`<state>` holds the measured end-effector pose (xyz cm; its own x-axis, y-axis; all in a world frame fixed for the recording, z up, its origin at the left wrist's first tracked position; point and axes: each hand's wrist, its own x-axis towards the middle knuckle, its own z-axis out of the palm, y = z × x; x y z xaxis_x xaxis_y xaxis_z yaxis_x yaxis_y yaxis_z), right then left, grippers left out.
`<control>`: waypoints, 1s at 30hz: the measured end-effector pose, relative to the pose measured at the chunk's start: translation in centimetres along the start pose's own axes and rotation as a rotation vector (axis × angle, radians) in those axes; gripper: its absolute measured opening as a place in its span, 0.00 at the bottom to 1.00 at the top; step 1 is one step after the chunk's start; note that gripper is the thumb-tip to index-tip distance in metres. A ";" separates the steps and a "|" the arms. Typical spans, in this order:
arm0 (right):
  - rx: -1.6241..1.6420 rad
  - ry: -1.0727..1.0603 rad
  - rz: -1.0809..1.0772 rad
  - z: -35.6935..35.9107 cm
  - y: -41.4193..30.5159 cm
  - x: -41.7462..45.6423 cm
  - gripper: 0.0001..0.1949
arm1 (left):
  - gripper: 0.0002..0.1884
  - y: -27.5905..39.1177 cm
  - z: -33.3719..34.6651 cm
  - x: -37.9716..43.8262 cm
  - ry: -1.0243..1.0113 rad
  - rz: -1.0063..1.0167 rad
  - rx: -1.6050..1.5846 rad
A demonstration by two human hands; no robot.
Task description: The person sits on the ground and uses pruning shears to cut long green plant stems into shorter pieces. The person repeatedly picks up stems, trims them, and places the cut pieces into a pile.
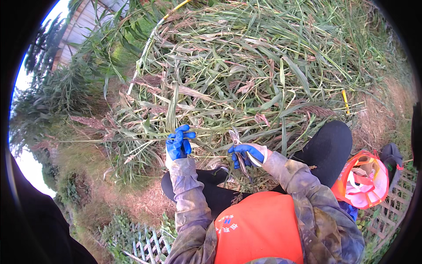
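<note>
My left hand [179, 142], in a blue-coated glove, has its fingers loosely curled around thin green grass stalks [141, 139] that stretch out to the left. A broad pale-green leaf [172, 112] rises just above that hand. To its right, my right hand [248, 155], gloved alike, grips a bunch of dry, twisted leaves [235, 136] that stick out above and below the fingers. A thin stalk [211, 156] reaches toward its fingertips from the left. Both hands are over the near edge of a large heap of cut grass stalks [230, 76].
Bent black-clad legs [324, 151] flank the hands. At right lies an orange-and-white bag [362, 180] beside a dark shoe [391, 160]. A yellow stick [345, 100] lies on the heap's right edge. Lattice panels [148, 241] lie below left, and a long pole [148, 46] crosses the heap's upper left.
</note>
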<state>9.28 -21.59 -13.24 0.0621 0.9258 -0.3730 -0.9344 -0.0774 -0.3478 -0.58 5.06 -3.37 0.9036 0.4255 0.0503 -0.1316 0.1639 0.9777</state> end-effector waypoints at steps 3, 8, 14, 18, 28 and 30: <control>0.051 -0.078 0.039 -0.9 0.1 0.3 0.12 | 0.18 0.3 -0.1 -1.3 -0.037 0.018 -0.035; 0.077 -0.104 0.053 -1.8 0.6 1.1 0.12 | 0.17 0.6 -0.3 -2.6 -0.059 0.027 -0.052; 0.147 -0.086 0.043 -1.3 0.7 1.3 0.12 | 0.16 0.7 -0.5 -3.1 -0.063 0.032 -0.047; 0.145 -0.028 0.020 -0.7 0.9 1.8 0.11 | 0.16 1.4 -0.2 -2.9 -0.041 0.018 -0.001; 0.070 0.268 -0.058 1.0 2.6 2.5 0.09 | 0.14 6.0 -3.1 1.1 0.331 0.007 0.238; -0.044 0.327 -0.113 1.0 2.7 2.5 0.10 | 0.14 5.1 -4.4 1.5 0.355 0.070 0.144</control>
<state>6.53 -19.10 -14.26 0.2803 0.7621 -0.5836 -0.8994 -0.0039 -0.4371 -1.66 10.41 0.79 0.6935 0.7172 0.0690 -0.1069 0.0077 0.9942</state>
